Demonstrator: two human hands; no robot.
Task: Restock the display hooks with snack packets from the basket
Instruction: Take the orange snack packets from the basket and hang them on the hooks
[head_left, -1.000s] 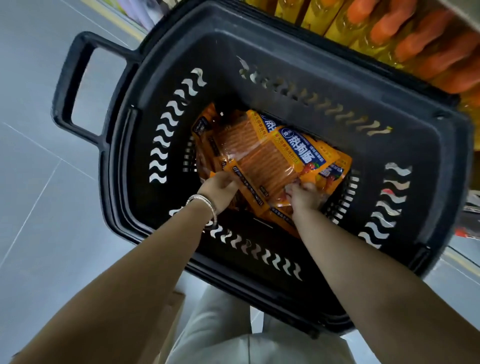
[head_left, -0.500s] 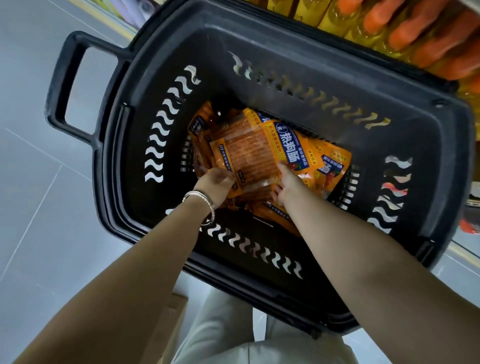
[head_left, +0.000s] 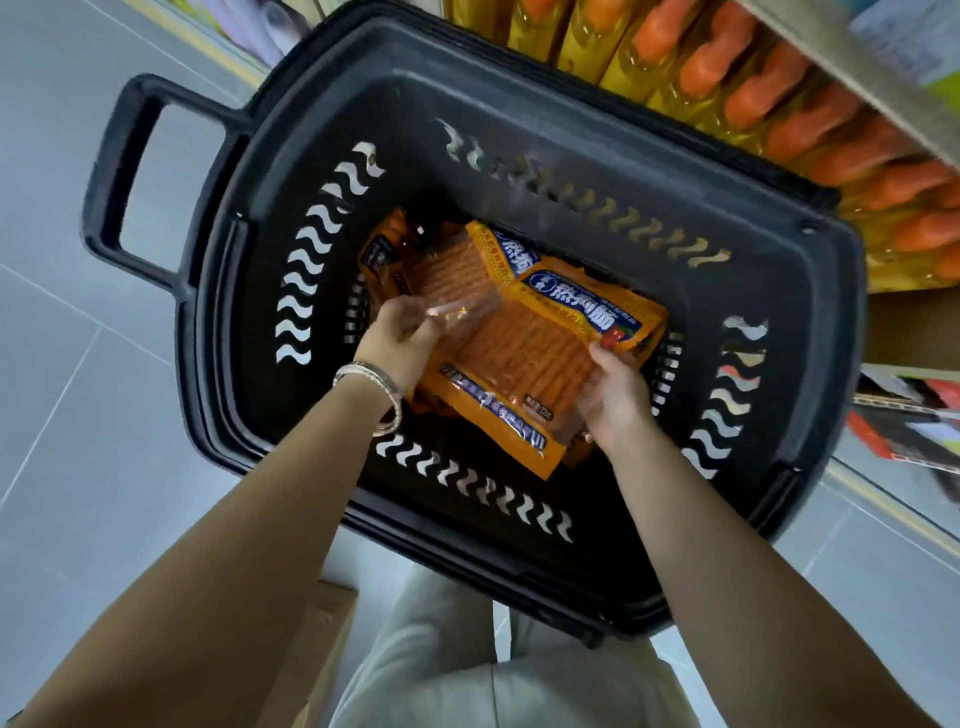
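Closest to me in the head view, pale trousers (head_left: 467, 670) fill the bottom edge. A cardboard box (head_left: 327, 634) sits just to their left on the grey tiled floor (head_left: 78, 441). Both forearms reach away from me over the near rim of the black basket (head_left: 597, 135). I can see a silver bracelet (head_left: 371, 384) on the left wrist.

The left hand (head_left: 400, 338) has its fingers curled on the clear plastic edge at the left side of the top snack packet (head_left: 519, 364), pinching it. The right hand (head_left: 615, 392) holds the same packet's right edge, thumb on top and fingers tucked underneath. So the hands are apart, one on each side, both clamped on that packet.

The packet is orange, with a see-through window over rows of thin orange-red sticks and a blue strip along its near edge. It sits tilted inside the basket, and I can't tell whether it is lifted clear of the ones below. More packets (head_left: 587, 306) of the same kind lie under and beyond it, blue labels facing up.

The basket's handle (head_left: 119, 182) sticks out at far left. Beyond the far rim, yellow bottles (head_left: 753, 93) with orange caps are lined up at far right beneath a shelf edge (head_left: 831, 67).
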